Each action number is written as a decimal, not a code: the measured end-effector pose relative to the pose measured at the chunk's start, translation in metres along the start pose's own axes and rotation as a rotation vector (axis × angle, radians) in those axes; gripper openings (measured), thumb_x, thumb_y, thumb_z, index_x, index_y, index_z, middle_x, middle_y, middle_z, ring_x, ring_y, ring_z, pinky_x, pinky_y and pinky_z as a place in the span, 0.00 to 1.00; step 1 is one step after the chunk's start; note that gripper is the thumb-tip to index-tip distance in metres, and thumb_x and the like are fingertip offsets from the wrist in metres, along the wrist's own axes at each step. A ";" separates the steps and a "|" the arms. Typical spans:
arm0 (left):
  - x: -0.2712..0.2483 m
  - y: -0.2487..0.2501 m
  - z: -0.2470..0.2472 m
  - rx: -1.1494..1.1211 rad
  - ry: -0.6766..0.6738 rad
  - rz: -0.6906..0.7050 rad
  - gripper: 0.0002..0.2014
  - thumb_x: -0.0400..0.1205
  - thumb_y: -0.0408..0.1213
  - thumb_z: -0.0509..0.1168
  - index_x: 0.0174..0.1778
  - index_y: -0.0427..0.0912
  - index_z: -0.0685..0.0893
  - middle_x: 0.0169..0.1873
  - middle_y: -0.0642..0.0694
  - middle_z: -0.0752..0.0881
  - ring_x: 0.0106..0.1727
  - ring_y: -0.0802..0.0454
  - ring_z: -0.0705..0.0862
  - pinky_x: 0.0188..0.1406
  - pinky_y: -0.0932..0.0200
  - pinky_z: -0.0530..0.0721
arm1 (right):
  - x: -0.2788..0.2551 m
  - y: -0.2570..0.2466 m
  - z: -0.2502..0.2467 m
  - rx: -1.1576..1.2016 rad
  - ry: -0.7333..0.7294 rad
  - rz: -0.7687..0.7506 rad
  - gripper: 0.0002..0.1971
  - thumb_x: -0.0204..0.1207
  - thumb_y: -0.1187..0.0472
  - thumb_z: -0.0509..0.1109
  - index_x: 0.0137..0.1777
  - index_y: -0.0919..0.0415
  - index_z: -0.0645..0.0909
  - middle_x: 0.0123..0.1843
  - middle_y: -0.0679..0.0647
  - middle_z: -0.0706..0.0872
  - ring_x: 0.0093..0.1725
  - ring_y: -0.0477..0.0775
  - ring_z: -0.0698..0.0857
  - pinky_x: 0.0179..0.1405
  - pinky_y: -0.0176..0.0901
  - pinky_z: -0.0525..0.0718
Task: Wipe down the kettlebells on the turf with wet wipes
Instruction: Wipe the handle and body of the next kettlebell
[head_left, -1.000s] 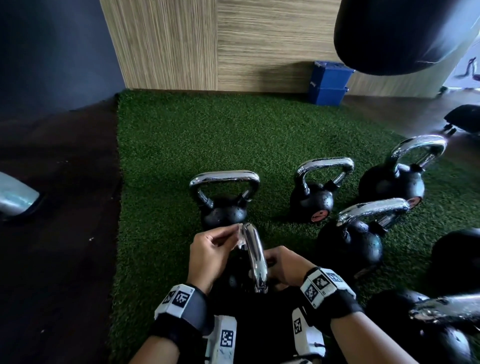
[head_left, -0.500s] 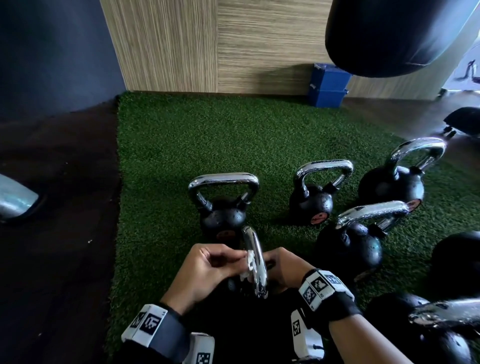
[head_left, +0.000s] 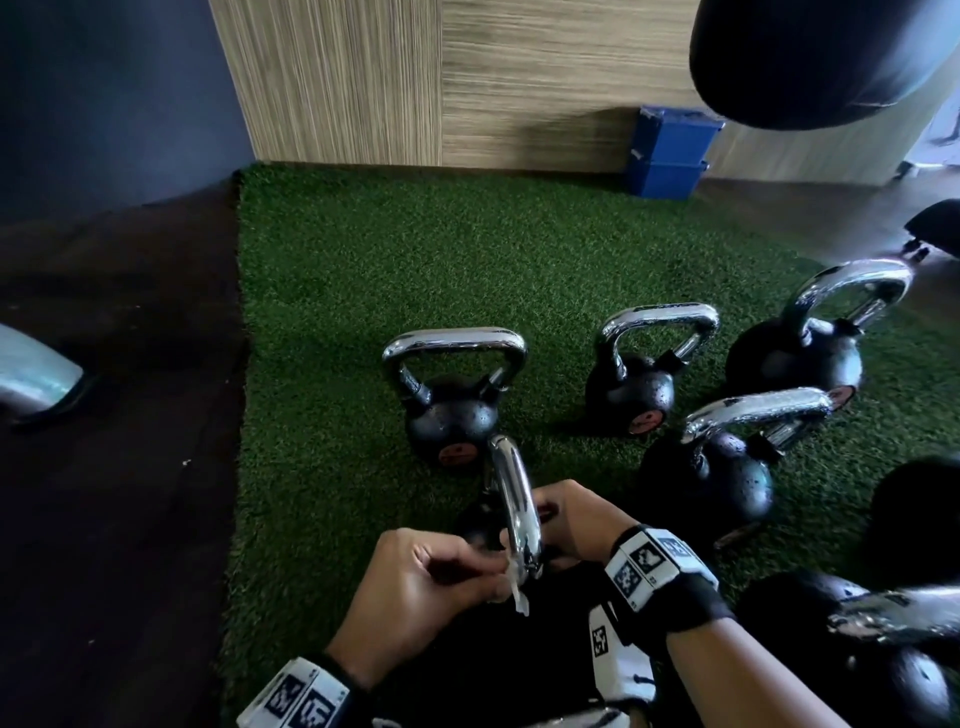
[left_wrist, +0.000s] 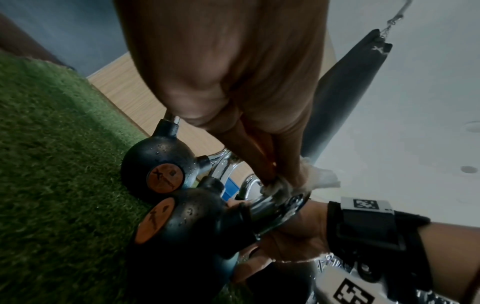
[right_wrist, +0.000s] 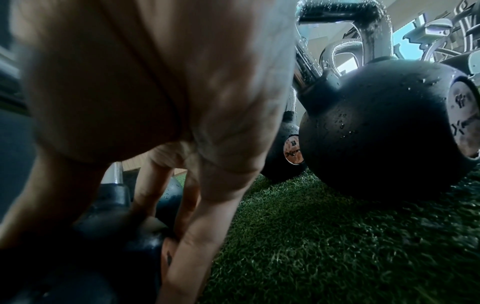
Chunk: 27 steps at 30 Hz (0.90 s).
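Down the chrome handle (head_left: 514, 512) the left hand (head_left: 415, 587) has slid since a second ago, from its far end to the near end close to the body. Its fingers are curled, pinching a crumpled wet wipe (left_wrist: 306, 182) against the handle. That handle belongs to the nearest kettlebell (left_wrist: 187, 222), which stands on the green turf (head_left: 363, 270) at the near edge of the view. The right hand (head_left: 576, 525) grips the kettlebell from the other side; its fingers look wrapped around the black body, though the wrist view is too dark to be sure.

Just behind it stands another kettlebell (head_left: 453, 397), wet with droplets, and more kettlebells (head_left: 636, 371) stand to the right. Against the wooden wall sit two stacked blue boxes (head_left: 670, 153), lids shut, contents hidden. A black punching bag (head_left: 810, 57) hangs above.
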<state>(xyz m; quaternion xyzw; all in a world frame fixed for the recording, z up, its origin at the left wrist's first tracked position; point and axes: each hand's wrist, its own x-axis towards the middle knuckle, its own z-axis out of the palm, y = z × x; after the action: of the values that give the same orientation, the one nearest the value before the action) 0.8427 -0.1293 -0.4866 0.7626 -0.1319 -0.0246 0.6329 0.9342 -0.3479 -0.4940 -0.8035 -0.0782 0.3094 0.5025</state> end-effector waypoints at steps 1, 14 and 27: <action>-0.001 -0.003 0.002 0.009 0.010 0.002 0.09 0.70 0.43 0.86 0.44 0.55 0.97 0.44 0.57 0.95 0.49 0.58 0.95 0.54 0.64 0.89 | 0.001 0.000 -0.001 0.004 -0.003 -0.001 0.11 0.75 0.64 0.79 0.35 0.48 0.90 0.27 0.45 0.87 0.23 0.40 0.82 0.20 0.32 0.75; 0.021 0.015 -0.021 -0.226 0.180 -0.129 0.13 0.67 0.40 0.83 0.47 0.46 0.96 0.44 0.42 0.96 0.46 0.51 0.94 0.47 0.64 0.90 | -0.035 -0.054 -0.030 -0.484 0.456 -0.141 0.10 0.74 0.62 0.78 0.51 0.46 0.92 0.36 0.39 0.90 0.36 0.30 0.84 0.43 0.28 0.80; 0.055 0.073 -0.024 -0.626 0.145 -0.174 0.16 0.66 0.45 0.80 0.38 0.35 0.91 0.38 0.41 0.90 0.40 0.55 0.92 0.41 0.66 0.89 | -0.082 -0.129 0.001 -0.273 0.571 -0.707 0.17 0.65 0.58 0.87 0.55 0.50 0.93 0.48 0.44 0.93 0.48 0.40 0.91 0.54 0.42 0.87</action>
<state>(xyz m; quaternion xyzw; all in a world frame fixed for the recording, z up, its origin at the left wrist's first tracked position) 0.8882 -0.1307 -0.4042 0.5393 -0.0066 -0.0635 0.8397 0.8920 -0.3204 -0.3495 -0.8393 -0.2455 -0.1270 0.4681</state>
